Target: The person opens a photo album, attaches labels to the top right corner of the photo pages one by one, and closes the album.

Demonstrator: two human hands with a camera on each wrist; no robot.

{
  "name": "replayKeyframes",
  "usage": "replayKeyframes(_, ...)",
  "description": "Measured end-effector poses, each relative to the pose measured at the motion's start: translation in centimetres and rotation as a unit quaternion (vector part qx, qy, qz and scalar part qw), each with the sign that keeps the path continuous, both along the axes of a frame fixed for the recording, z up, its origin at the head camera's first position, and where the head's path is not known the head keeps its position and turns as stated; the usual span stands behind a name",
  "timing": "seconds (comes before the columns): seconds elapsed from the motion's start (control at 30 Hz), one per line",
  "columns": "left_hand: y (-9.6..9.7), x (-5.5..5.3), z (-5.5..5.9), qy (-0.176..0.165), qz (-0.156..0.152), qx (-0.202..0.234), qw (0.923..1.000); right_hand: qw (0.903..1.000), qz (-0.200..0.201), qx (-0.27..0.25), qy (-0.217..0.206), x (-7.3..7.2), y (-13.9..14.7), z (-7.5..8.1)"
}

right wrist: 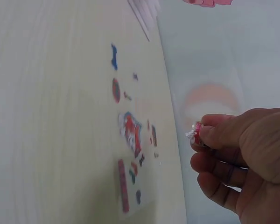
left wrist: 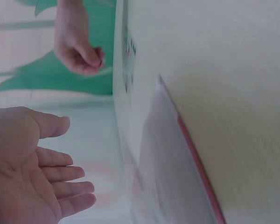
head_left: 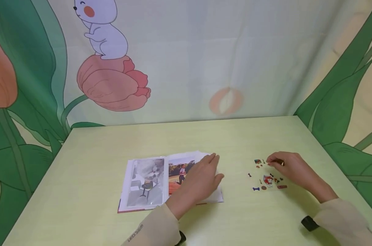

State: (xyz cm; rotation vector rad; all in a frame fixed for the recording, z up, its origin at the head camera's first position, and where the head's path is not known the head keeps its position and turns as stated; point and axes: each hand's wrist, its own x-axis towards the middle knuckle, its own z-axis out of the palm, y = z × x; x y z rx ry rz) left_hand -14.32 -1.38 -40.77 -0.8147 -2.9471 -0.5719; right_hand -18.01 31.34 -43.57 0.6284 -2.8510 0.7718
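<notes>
An open photo album [head_left: 128,188] lies on the table, with a greyish photo [head_left: 149,184] on its left page and a photo of a runner [head_left: 175,172] on its right page. My left hand [head_left: 201,176] is over the right page with fingers extended, covering part of it; its palm and straight fingers show in the left wrist view. To the right lies a clear sheet of small colourful stickers [head_left: 268,181]. Above its far side my right hand [head_left: 291,167] pinches a small red-and-white sticker [right wrist: 195,134] between thumb and index finger.
The pale yellow-green table [head_left: 81,164] ends at a hanging backdrop [head_left: 180,75] printed with large flowers, leaves and a white animal. A dark band [head_left: 310,223] is at the right sleeve.
</notes>
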Motion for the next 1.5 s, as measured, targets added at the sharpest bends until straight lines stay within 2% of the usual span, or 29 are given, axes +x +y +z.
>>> replayKeyframes(0.17,-3.1,0.0,0.4,-0.002,0.026,0.033,0.9991,0.9996,0.017,-0.024,0.000,-0.2,-1.2,0.5)
replayKeyframes(0.37,-5.9,0.2,0.8,0.008,0.055,0.059,0.9967,0.9980,0.035,-0.052,0.000,-0.8,-3.2,1.6)
replayKeyframes(0.67,-9.8,0.8,0.6,-0.008,0.103,0.050,0.9934,0.9961,0.029,-0.077,-0.032,-1.5,-5.9,2.4)
replayKeyframes(0.93,-13.7,1.7,-0.1,0.000,0.138,0.024,0.9901,0.9941,0.036,-0.097,-0.033,-2.2,-7.9,2.3)
replayKeyframes(1.1,-15.3,2.2,-0.6,-0.004,0.154,0.025,0.9878,0.9925,0.050,-0.104,-0.041,-2.7,-9.7,2.2)
replayKeyframes(1.33,-16.7,2.5,-1.2,-0.001,0.153,0.031,0.9877,0.9909,0.074,-0.105,-0.041,-3.2,-12.8,2.1)
replayKeyframes(1.5,-17.3,2.7,-1.5,-0.004,0.156,0.025,0.9875,0.9880,0.109,-0.102,-0.038,-3.8,-15.2,1.7)
